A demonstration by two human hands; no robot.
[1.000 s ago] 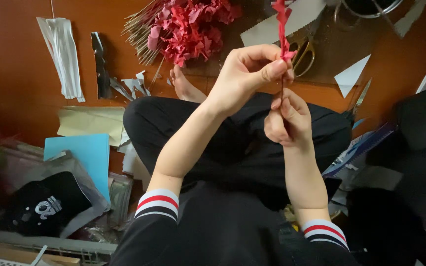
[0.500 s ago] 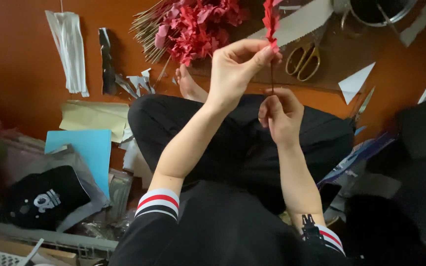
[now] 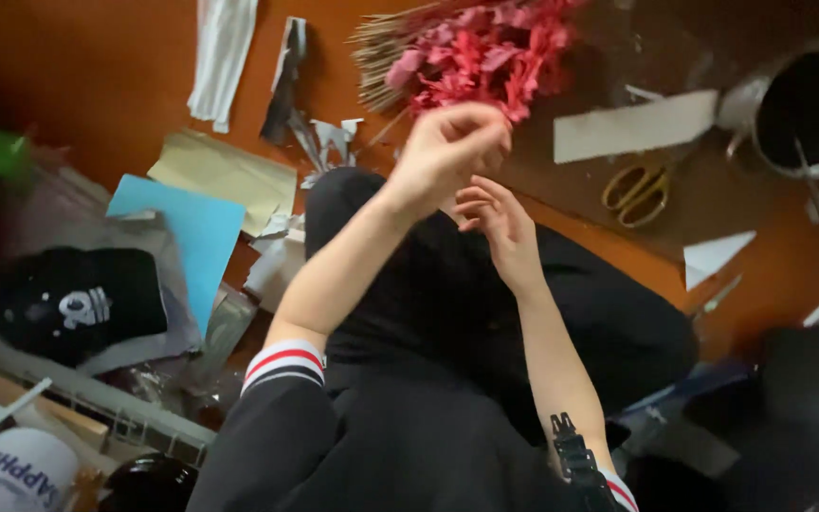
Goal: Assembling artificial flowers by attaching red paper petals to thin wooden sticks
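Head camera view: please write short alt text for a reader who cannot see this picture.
Seen from above, a seated person raises the left hand, fingers bunched, and the open right hand before a heap of red paper flowers on thin sticks. Gold-handled scissors and a blue paper sheet lie on the orange floor.

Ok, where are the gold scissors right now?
In the head view, the gold scissors lie on the dark mat at upper right, just below the pale paper strip and left of the metal pot, beyond the right hand.
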